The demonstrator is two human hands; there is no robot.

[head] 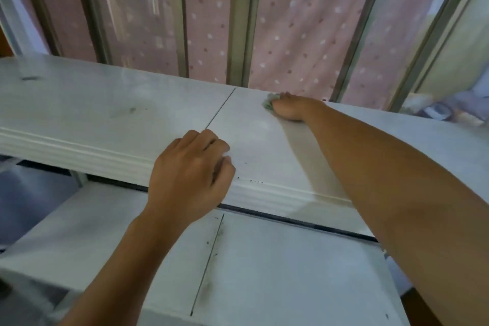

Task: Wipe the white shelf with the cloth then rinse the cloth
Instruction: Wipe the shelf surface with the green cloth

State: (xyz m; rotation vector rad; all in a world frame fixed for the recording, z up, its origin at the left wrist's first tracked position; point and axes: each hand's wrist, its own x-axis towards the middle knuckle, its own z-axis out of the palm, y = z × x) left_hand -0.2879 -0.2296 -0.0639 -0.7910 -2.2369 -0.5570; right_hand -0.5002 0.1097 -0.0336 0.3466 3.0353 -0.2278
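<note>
The white shelf (105,108) runs across the view, with a thin seam near its middle and grey smudges on its left half. My right hand (293,108) reaches to the far edge of the top board and presses a small pale green cloth (270,102) flat against it; only a corner of the cloth shows past my fingers. My left hand (190,174) rests on the shelf's moulded front edge with its fingers curled and nothing in it.
A window with metal bars (238,18) and a pink dotted curtain (304,24) stands right behind the shelf. A lower white board (277,259) lies below, with dark specks along its seam. Blurred items (444,111) sit at the far right.
</note>
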